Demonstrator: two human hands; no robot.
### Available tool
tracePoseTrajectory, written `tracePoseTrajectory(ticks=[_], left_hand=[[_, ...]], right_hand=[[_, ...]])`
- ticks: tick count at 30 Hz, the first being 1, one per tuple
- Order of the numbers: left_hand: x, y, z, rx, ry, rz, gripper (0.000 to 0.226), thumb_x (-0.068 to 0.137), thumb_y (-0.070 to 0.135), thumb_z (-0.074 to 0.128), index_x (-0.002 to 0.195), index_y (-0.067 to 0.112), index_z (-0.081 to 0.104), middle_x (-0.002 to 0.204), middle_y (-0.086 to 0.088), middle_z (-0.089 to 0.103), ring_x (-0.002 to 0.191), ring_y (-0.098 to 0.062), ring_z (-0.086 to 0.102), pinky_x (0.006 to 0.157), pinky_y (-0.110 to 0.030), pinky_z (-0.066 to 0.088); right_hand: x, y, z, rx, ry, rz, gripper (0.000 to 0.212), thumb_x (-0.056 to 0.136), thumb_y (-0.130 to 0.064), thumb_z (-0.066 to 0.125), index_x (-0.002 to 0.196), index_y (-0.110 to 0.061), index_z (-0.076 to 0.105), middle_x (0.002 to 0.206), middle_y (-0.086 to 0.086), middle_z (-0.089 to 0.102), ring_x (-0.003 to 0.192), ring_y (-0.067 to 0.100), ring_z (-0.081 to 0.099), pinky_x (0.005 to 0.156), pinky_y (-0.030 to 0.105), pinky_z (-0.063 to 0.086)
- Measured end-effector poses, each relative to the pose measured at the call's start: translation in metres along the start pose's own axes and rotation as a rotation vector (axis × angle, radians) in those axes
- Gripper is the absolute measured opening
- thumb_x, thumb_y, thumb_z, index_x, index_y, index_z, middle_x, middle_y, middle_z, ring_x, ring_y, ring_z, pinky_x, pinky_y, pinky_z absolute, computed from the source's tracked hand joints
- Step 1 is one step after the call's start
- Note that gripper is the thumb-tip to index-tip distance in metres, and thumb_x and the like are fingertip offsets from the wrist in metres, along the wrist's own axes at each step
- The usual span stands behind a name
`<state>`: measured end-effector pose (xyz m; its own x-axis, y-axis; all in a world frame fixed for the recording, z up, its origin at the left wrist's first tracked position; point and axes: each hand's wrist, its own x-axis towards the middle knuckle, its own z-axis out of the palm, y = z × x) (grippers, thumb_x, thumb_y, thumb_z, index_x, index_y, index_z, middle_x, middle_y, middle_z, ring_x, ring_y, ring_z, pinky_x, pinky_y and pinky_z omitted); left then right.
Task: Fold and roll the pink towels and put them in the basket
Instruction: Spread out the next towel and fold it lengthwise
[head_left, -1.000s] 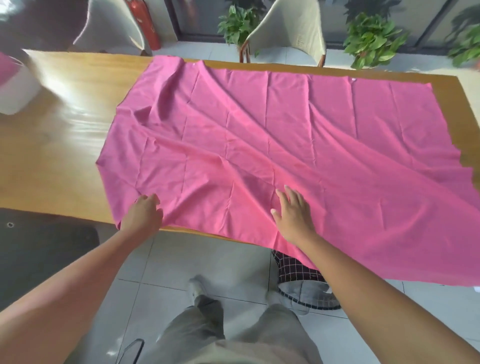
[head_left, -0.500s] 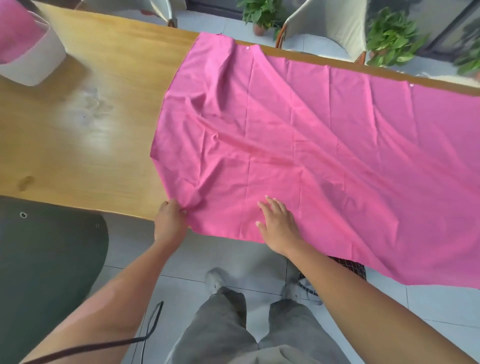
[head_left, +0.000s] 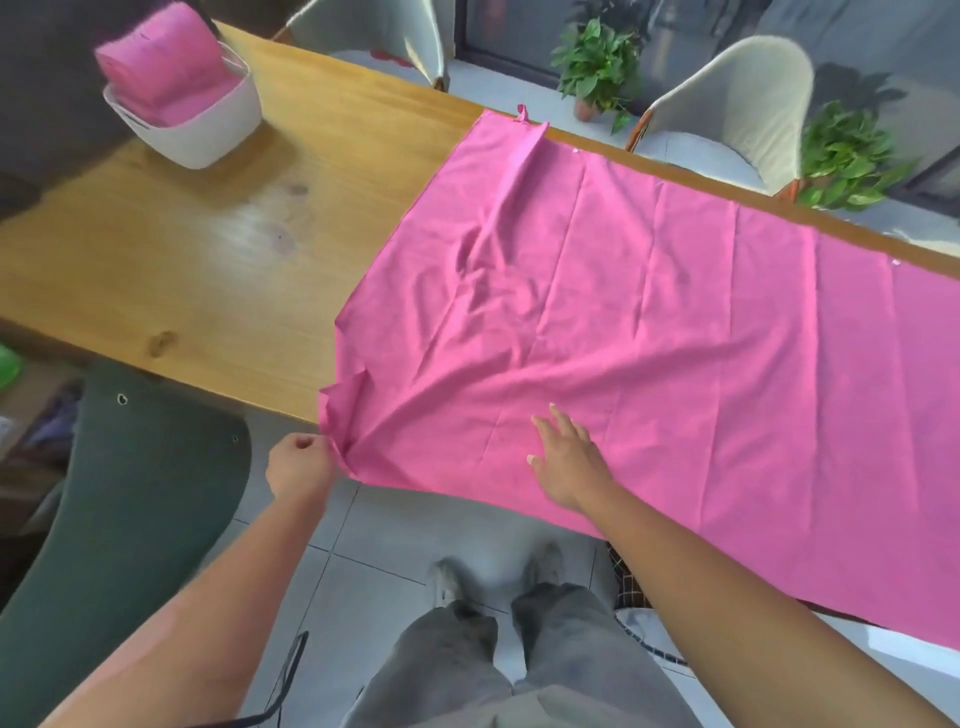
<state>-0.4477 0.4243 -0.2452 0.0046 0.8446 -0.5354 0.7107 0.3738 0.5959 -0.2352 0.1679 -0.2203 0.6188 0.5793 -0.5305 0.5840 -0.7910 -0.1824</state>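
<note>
A large pink towel (head_left: 649, 322) lies spread over the right part of the wooden table (head_left: 208, 270), its near edge hanging over the table's front. My left hand (head_left: 301, 462) pinches the towel's near left corner, which is bunched and lifted off the table edge. My right hand (head_left: 569, 457) lies flat on the towel near the front edge, fingers straight. At the far left of the table stands a white basket (head_left: 208, 135) holding rolled pink towels (head_left: 166, 67).
A dark green chair (head_left: 130, 519) stands close at my left, below the table edge. Two white chairs (head_left: 727, 114) and potted plants (head_left: 597, 67) are beyond the far side. A checked item (head_left: 628, 582) lies on the tiled floor under the hanging towel.
My left hand has pulled the towel's near left corner off the table edge and bunched it. The view has swung left, bringing the basket into sight. My right hand stays flat on the towel.
</note>
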Motion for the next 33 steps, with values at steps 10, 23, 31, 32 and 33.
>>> tracePoseTrajectory(ticks=[10, 23, 31, 32, 33], left_hand=[[0.004, 0.032, -0.006, 0.408, 0.252, 0.332, 0.038, 0.088, 0.015, 0.061, 0.125, 0.008, 0.053, 0.129, -0.021, 0.049, 0.115, -0.043, 0.048, 0.094, -0.055, 0.042], [0.038, 0.168, 0.105, 0.692, -0.248, 0.916, 0.049, 0.102, 0.017, 0.048, 0.152, 0.018, 0.044, 0.160, -0.010, 0.036, 0.146, -0.030, 0.033, 0.119, -0.046, 0.030], [0.108, 0.296, 0.190, 0.643, -0.269, 1.034, 0.046, 0.102, 0.016, 0.047, 0.147, 0.012, 0.047, 0.158, -0.016, 0.037, 0.143, -0.035, 0.037, 0.116, -0.050, 0.032], [0.120, 0.313, 0.202, 0.646, -0.281, 1.050, 0.045, 0.101, 0.016, 0.047, 0.147, 0.011, 0.048, 0.157, -0.016, 0.037, 0.142, -0.036, 0.038, 0.116, -0.050, 0.033], [0.132, 0.329, 0.215, 0.650, -0.293, 1.070, 0.045, 0.101, 0.015, 0.048, 0.146, 0.011, 0.049, 0.157, -0.017, 0.038, 0.141, -0.036, 0.039, 0.115, -0.050, 0.034]], right_hand=[[0.026, -0.006, -0.019, -0.014, 0.094, -0.007, 0.058, 0.102, -0.030, 0.047, 0.155, -0.018, 0.026, 0.165, 0.008, 0.016, 0.147, 0.031, 0.022, 0.119, 0.044, 0.028], [0.163, 0.018, -0.114, 0.022, 0.148, -0.022, 0.062, 0.102, -0.038, 0.045, 0.158, -0.029, 0.020, 0.167, 0.004, 0.012, 0.151, 0.031, 0.014, 0.123, 0.043, 0.016], [0.261, 0.057, -0.174, 0.055, 0.223, 0.112, 0.063, 0.100, -0.036, 0.051, 0.157, -0.026, 0.026, 0.166, 0.007, 0.013, 0.151, 0.032, 0.012, 0.122, 0.044, 0.018], [0.272, 0.064, -0.181, 0.053, 0.224, 0.134, 0.063, 0.100, -0.036, 0.051, 0.157, -0.026, 0.025, 0.166, 0.008, 0.012, 0.151, 0.032, 0.011, 0.122, 0.044, 0.018], [0.283, 0.069, -0.187, 0.053, 0.224, 0.156, 0.063, 0.100, -0.037, 0.050, 0.158, -0.026, 0.025, 0.166, 0.008, 0.012, 0.151, 0.033, 0.011, 0.122, 0.045, 0.017]])
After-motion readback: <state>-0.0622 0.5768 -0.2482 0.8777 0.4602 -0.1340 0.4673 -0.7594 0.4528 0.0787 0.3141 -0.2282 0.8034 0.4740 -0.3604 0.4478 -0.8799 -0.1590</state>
